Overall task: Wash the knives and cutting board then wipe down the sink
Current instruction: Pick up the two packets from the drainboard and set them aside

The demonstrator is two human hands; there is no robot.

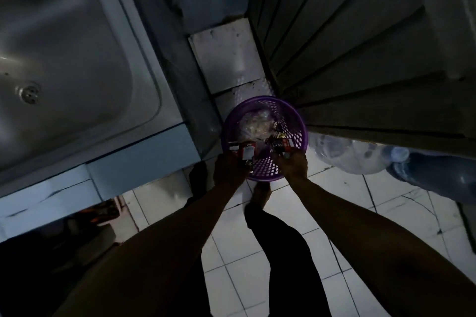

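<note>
The steel sink (77, 64) fills the upper left, its basin bare with the drain (30, 92) at the left. On the floor beside the counter stands a round purple mesh basket (296, 121). My left hand (228, 170) holds a red and white packet (243, 149) at the basket's near left rim. My right hand (293, 165) is at the near right rim, its fingers on a dark red wrapper (279, 143). No knife or cutting board is in view.
Crumpled clear plastic (257, 123) lies inside the basket. A panelled door (360, 46) rises at the right, with large water bottles (347, 154) at its foot. White floor tiles (257, 278) lie below, and my legs stand between my arms. A tiled counter front (141, 159) edges the sink.
</note>
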